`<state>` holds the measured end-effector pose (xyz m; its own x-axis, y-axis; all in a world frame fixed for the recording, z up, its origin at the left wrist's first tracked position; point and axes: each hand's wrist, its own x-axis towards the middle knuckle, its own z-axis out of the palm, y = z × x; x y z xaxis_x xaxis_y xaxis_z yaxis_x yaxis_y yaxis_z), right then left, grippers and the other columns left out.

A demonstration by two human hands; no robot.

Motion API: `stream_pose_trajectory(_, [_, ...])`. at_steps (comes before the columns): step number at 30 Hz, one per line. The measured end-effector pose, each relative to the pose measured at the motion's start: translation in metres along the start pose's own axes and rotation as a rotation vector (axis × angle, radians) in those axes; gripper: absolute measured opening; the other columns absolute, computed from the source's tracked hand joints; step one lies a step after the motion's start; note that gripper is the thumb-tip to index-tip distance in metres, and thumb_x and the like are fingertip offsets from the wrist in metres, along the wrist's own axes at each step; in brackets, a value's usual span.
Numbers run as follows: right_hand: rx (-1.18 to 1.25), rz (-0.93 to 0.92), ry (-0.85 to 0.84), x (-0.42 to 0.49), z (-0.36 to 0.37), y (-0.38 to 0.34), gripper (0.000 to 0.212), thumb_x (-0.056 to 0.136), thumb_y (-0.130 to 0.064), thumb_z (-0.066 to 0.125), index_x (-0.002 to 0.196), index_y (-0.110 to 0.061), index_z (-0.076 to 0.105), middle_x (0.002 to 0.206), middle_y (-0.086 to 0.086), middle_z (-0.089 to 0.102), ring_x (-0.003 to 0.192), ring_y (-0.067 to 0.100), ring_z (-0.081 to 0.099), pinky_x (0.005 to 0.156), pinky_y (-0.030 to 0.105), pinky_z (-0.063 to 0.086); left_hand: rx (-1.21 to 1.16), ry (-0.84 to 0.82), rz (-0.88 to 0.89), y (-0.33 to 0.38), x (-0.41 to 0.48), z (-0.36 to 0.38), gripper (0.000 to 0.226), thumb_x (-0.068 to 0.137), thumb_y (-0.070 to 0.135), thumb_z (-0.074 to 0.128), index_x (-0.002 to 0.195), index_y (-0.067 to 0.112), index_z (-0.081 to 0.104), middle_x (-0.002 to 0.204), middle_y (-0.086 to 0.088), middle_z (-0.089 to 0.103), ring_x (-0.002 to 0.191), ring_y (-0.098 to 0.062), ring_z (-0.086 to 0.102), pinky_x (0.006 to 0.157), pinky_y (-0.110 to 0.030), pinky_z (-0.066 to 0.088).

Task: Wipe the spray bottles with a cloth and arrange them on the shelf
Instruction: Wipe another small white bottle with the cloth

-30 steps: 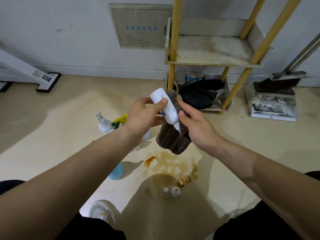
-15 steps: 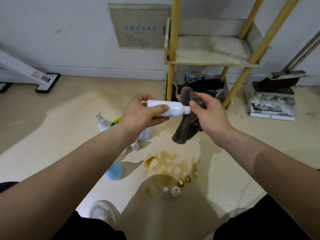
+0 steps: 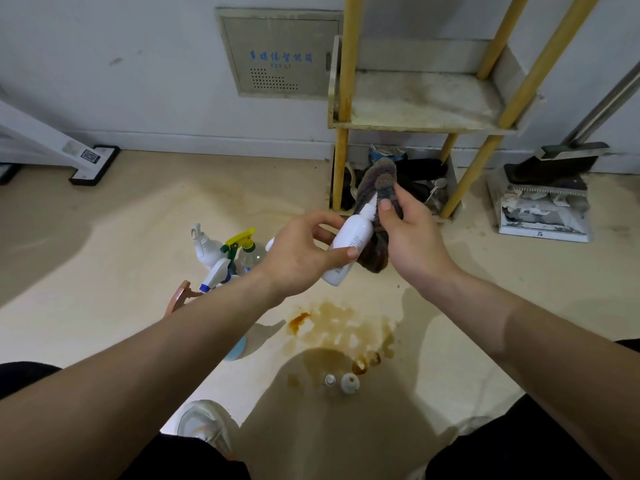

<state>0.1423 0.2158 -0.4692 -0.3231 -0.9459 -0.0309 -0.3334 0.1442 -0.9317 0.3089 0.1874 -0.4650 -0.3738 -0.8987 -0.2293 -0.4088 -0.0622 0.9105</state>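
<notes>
White bottle [image 3: 349, 247] has tipped upward; left hand [image 3: 298, 254] grips it, right hand [image 3: 412, 237] pinches cloth [image 3: 375, 178] above stained floor [image 3: 339, 334].

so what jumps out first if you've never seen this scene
Mid-frame, the left hand grips a white bottle while the right hand holds a brown cloth against its top. Below them a brown stain spreads on the floor, with spray bottles clustered to the left.
</notes>
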Motion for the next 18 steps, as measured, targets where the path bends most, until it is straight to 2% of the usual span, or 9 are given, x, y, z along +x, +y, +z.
stream_pose_trajectory(4, [-0.117,-0.034,-0.058,-0.005,0.002,0.0,0.039,0.107,-0.022,0.04,0.145,-0.023,0.047,0.12,-0.007,0.064,0.107,0.012,0.059,0.088,0.029,0.045,-0.016,0.022,-0.015,-0.003,-0.002,0.008,0.032,0.083,0.029,0.082,0.109,0.027,0.064,0.097,-0.001,0.07,0.084,-0.015,0.069,0.066,-0.03,0.054])
stream_pose_trajectory(7, [-0.226,-0.063,-0.12,-0.011,0.004,0.0,0.043,0.107,-0.023,0.039,0.15,-0.023,0.039,0.123,-0.001,0.064,0.108,0.018,0.06,0.084,0.03,0.045,-0.013,0.029,-0.028,-0.004,-0.002,0.009,0.034,0.085,0.03,0.08,0.113,0.025,0.062,0.097,0.0,0.069,0.085,-0.016,0.069,0.066,-0.032,0.056])
stream_pose_trajectory(10, [-0.349,-0.111,-0.202,-0.019,0.007,0.0,0.046,0.106,-0.023,0.039,0.152,-0.023,0.034,0.124,0.006,0.065,0.108,0.027,0.062,0.083,0.036,0.049,-0.092,0.062,-0.059,-0.002,-0.001,0.008,0.031,0.088,0.026,0.077,0.114,0.019,0.062,0.094,-0.004,0.069,0.075,-0.016,0.068,0.055,-0.025,0.053])
stream_pose_trajectory(13, [-0.426,-0.16,-0.269,-0.026,0.012,0.003,0.053,0.105,-0.018,0.04,0.157,-0.022,0.026,0.126,0.006,0.064,0.107,0.025,0.06,0.074,0.027,0.04,-0.125,0.102,-0.079,0.0,0.002,0.001,0.032,0.089,0.019,0.076,0.116,0.01,0.06,0.088,-0.007,0.066,0.066,-0.014,0.065,0.045,-0.018,0.047])
stream_pose_trajectory(15, [-0.43,-0.181,-0.254,-0.027,0.01,0.002,0.054,0.105,-0.016,0.041,0.157,-0.023,0.027,0.13,0.004,0.064,0.11,0.024,0.06,0.077,0.029,0.043,-0.096,0.111,-0.07,0.001,0.004,-0.003,0.036,0.087,0.016,0.078,0.116,0.007,0.06,0.087,-0.008,0.067,0.064,-0.013,0.064,0.044,-0.017,0.047])
stream_pose_trajectory(18, [-0.427,-0.264,-0.189,-0.027,0.007,-0.003,0.051,0.104,-0.012,0.043,0.154,-0.022,0.036,0.143,0.0,0.056,0.126,0.021,0.054,0.101,0.03,0.045,0.015,0.13,-0.04,0.0,0.006,-0.003,0.04,0.081,0.02,0.083,0.112,0.01,0.06,0.09,-0.008,0.07,0.067,-0.012,0.065,0.047,-0.015,0.048])
